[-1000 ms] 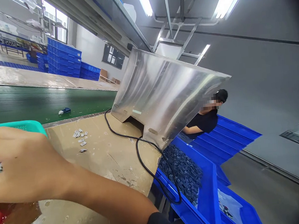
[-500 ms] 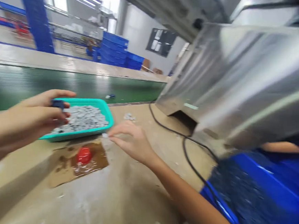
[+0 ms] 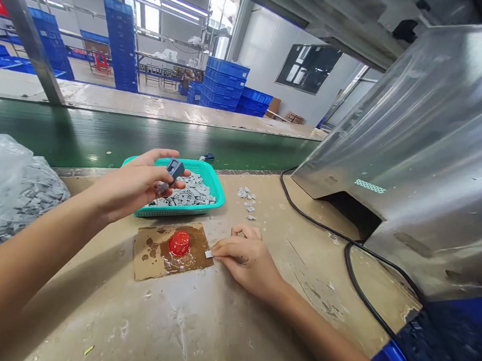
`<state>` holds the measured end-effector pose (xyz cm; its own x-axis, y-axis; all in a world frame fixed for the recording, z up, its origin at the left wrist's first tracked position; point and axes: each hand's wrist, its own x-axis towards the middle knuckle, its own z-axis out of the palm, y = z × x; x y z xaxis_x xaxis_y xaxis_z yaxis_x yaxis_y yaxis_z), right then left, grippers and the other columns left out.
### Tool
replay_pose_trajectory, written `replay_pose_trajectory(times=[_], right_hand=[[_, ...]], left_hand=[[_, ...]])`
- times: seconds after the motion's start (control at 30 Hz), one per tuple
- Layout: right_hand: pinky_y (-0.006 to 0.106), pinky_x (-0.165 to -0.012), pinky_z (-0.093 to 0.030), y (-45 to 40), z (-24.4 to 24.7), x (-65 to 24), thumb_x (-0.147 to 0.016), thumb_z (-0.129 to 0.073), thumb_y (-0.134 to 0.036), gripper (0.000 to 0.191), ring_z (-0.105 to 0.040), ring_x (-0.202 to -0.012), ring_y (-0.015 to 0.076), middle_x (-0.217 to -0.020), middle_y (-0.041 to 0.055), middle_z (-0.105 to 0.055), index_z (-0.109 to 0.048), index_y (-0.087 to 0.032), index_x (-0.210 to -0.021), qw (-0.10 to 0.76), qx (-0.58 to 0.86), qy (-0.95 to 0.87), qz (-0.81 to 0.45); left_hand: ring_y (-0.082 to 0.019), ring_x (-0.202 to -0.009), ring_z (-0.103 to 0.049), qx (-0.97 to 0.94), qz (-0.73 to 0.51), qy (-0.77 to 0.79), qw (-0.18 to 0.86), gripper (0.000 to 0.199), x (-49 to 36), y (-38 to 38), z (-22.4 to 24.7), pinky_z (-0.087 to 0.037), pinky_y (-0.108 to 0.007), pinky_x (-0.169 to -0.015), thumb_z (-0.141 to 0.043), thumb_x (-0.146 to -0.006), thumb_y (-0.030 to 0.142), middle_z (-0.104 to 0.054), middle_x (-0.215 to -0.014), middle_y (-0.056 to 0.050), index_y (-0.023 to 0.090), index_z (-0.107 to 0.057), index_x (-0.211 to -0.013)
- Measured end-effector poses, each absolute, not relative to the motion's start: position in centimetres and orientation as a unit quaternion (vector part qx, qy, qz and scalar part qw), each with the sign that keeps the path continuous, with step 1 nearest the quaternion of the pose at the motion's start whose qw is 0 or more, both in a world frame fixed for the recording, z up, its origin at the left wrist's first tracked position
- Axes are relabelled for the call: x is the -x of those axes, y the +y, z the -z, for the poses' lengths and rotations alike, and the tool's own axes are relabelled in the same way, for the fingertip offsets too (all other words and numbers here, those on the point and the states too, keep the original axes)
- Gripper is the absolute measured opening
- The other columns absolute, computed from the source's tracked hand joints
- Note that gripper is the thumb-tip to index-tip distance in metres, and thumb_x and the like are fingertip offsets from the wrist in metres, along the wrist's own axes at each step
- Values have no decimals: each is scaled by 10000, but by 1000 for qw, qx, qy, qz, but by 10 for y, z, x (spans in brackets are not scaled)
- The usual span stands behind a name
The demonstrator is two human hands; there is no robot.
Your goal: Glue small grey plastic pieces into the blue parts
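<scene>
My left hand (image 3: 141,183) is over the teal basket (image 3: 217,188) and grips a small dark blue-grey plastic block (image 3: 176,169) between thumb and fingers. A light grey piece, partly hidden, also shows by its lower fingers. Lower right of the basket, my right hand (image 3: 247,258) pinches a small flat light grey plastic piece (image 3: 209,254). That piece is beside the right edge of a wet cardboard sheet (image 3: 151,260), on which a glossy red cap-like dish (image 3: 180,243) stands. Loose grey pieces (image 3: 184,196) fill much of the basket.
Several grey pieces (image 3: 247,196) lie on the brown worktop right of the basket. A clear bag of grey parts (image 3: 12,187) sits at left. A sheet-metal housing (image 3: 423,160) with a black cable (image 3: 319,224) bounds the right. Behind runs a green conveyor belt (image 3: 137,138) carrying a dark block (image 3: 208,157).
The view has swung left, so the bag of grey parts now shows. My right hand, with the light grey piece, has come down next to the cardboard's edge. The left hand still holds the block.
</scene>
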<state>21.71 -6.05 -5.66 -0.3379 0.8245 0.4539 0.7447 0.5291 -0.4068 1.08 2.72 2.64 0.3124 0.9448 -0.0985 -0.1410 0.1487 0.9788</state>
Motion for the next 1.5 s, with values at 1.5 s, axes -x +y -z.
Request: replay_pose_trajectory(times=[1.5], right_hand=[[328, -797, -482, -31, -24, -204, -731, -589, -142, 101, -574, -905, 185, -888, 45, -639, -664, -197, -772, 399, 425, -768, -266]], left_hand=[[-102, -613, -517, -848, -334, 293, 289, 146, -20, 2, -12, -376, -208, -564, -549, -765, 312, -612, -667, 20, 182, -599, -724]])
